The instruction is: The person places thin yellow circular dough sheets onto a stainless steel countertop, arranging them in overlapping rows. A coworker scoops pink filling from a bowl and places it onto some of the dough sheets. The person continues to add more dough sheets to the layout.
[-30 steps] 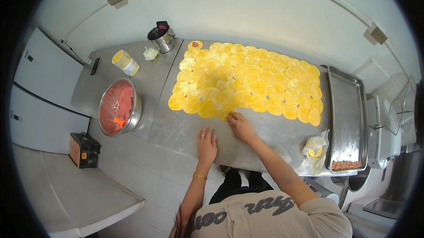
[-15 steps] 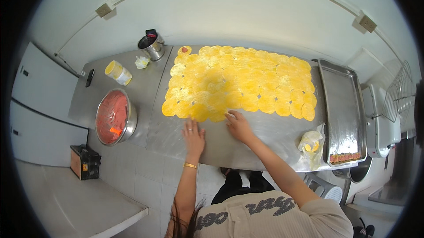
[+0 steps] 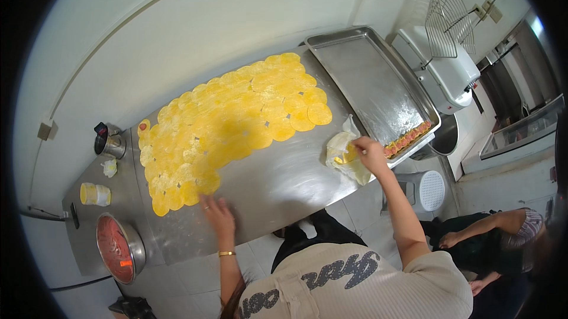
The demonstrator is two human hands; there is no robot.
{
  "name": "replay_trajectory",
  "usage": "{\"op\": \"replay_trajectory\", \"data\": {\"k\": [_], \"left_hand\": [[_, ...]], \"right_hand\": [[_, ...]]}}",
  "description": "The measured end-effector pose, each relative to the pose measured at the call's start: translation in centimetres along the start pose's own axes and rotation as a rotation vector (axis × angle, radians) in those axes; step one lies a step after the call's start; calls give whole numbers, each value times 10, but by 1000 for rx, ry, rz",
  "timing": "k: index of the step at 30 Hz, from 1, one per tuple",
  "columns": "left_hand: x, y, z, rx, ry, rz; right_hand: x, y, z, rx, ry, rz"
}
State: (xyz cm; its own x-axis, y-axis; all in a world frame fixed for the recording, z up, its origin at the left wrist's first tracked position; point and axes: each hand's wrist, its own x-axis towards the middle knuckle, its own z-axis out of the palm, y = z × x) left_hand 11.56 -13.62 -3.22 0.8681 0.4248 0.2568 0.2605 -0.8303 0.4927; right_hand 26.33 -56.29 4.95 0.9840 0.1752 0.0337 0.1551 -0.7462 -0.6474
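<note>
Wrapper [image 3: 339, 140] right of yellow sheet [image 3: 236, 115]: right hand [image 3: 371, 156] half-curled, hold unclear, likely picking, neat pinch needed; left hand [image 3: 218, 218] spread, seemingly empty!

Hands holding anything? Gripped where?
Right hand: at the right side of a crumpled, translucent whitish bag; whether it's pinching can't be told. Left hand: nothing visibly held, beside overlapping round yellow sheets.
</note>
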Motion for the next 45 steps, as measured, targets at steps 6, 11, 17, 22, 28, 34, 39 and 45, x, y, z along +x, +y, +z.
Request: {"op": "replay_trajectory", "data": {"k": [6,11,17,22,28,34,39,45], "left_hand": [[-14,117,32,-343,-257,184],[-14,167,34,-516,-362,285],[-10,212,34,-637,-460,215],[-13,249,37,-674,-467,255],[-17,268,50,-773,-537,212],[-19,274,57,-826,-619,118],[-14,286,55,-914,-700,-43],[-6,307,48,-1230,-542,-197]], "right_hand": [[-6,8,25,-312,-63,-367],[-11,14,31,-249,34,-367],[-13,21,34,-84,113,-328],[-11,7,44,-259,202,-281],[-12,10,52,-240,253,-307],[-3,26,48,148,216,-56],[3,16,13,925,53,327],[-7,-27,-16,1357,-205,337]]}}
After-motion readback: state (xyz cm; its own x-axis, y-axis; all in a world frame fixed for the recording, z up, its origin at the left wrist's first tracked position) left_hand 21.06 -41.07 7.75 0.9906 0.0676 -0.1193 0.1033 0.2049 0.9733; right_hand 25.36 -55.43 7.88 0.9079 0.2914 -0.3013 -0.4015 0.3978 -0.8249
